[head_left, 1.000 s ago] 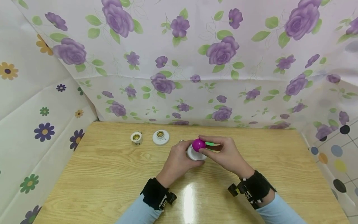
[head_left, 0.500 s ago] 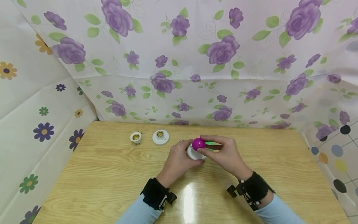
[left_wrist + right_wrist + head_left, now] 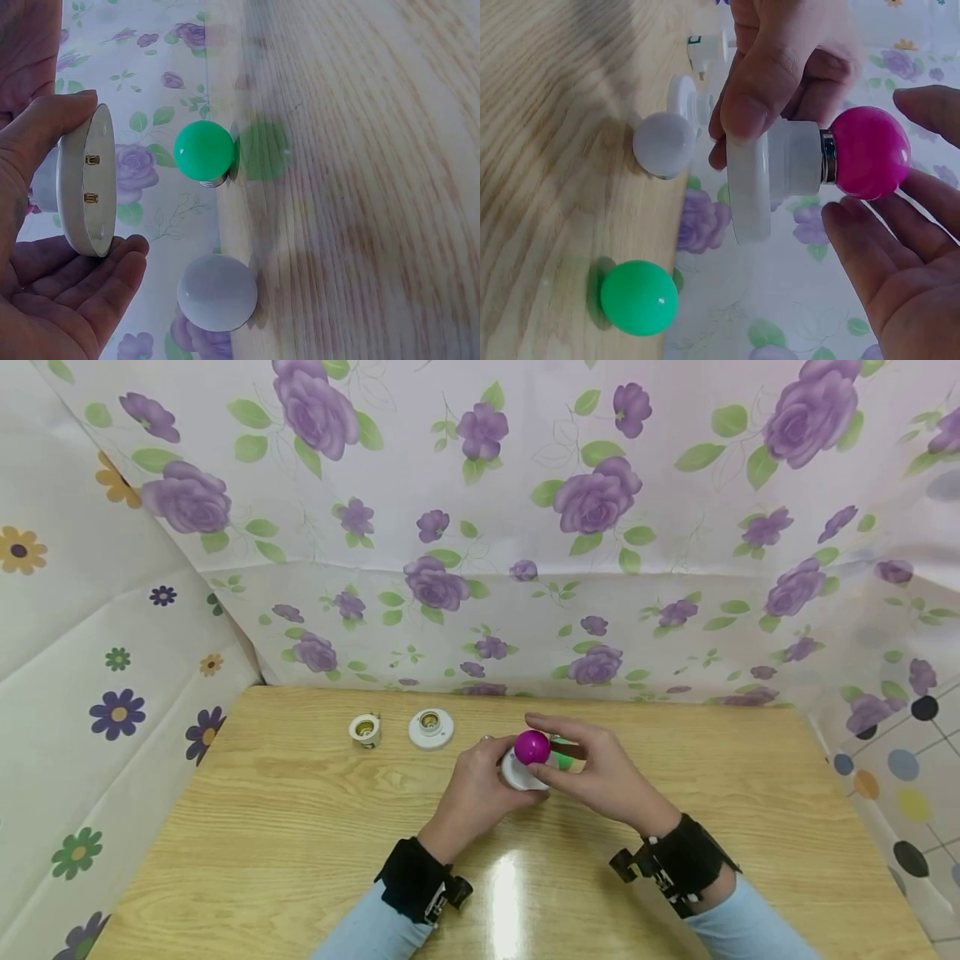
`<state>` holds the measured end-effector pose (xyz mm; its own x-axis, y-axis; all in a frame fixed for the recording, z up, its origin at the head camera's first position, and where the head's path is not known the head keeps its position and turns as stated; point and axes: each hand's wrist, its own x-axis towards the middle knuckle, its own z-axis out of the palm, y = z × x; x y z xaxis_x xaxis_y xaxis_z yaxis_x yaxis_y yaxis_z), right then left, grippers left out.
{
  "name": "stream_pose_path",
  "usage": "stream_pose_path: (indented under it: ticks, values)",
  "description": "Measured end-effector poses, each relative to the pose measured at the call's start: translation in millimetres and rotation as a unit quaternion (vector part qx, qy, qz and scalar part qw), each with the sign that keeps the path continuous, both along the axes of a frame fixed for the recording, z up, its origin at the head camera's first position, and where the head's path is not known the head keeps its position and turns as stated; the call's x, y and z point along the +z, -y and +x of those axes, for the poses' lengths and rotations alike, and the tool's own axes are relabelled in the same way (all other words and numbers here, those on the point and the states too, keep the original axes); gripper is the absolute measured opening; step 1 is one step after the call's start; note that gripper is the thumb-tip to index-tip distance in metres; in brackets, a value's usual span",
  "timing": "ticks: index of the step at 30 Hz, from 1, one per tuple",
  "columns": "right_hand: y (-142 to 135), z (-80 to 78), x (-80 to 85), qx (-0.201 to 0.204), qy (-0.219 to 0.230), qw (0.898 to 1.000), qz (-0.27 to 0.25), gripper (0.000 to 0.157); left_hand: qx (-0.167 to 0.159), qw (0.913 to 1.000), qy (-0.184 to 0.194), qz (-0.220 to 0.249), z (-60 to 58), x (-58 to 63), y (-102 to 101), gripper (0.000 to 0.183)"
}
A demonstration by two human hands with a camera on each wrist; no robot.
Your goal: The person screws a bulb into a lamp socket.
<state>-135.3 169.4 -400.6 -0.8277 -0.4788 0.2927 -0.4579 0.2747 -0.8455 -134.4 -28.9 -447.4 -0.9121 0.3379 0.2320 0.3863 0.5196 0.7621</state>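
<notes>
While both hands meet above the middle of the bench:
Left grip: left hand pinches the rim of a white lamp socket between thumb and fingers, lifted off the wood.
Right grip: right hand cups loosely round the magenta bulb seated in that socket; fingers nearly straight, a narrow gap showing in the right wrist view.
Nearby: green bulb and white bulb on the bench just beyond.
Edges: two spare sockets well apart at far left; open wood at the near side.

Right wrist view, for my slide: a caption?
Left hand holds a socket bearing a magenta bulb; right hand cups it.
</notes>
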Motion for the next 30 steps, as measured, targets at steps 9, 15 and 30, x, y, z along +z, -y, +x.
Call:
stream_pose_path:
  ticks: [9,15,30]
  values:
    - [-0.6,0.7,-2.6,0.000,0.035,0.999,-0.010,0.047,-0.002,0.9999,-0.011,0.006,-0.8,-2.2,-0.4,0.065]
    - [0.3,2.7,-0.9,-0.018,0.034,0.999,-0.023,0.046,-0.001,0.9999,-0.007,0.009,-0.1,-1.7,-1.0,0.065]
    - [12.9,17.3,21.4,-0.069,0.008,0.997,-0.041,0.042,-0.008,0.9997,-0.008,0.019,0.4,-1.4,0.1,0.066]
